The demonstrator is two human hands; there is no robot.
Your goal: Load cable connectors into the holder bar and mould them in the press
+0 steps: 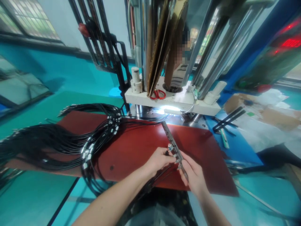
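My right hand (194,172) is closed around the lower end of a long metal bar (172,141) with a row of slots, tilted up toward the machine. My left hand (161,161) pinches a cable connector (170,147) against the bar's left edge. Several small metal connectors sit along that edge, their black cables running down below my hands. To the left, a large bundle of black cables (98,135) with white tags lies on the red-brown mat (138,147). Some of its cables reach under the machine's white plate.
A press machine with a thick white plate (148,99) and upright rods stands ahead, a lamp glowing beneath it. Red-handled scissors (158,94) and cardboard rest on it. Right, pliers (225,124) and a green cutter (224,138) lie on a blue surface. A person is partly visible behind.
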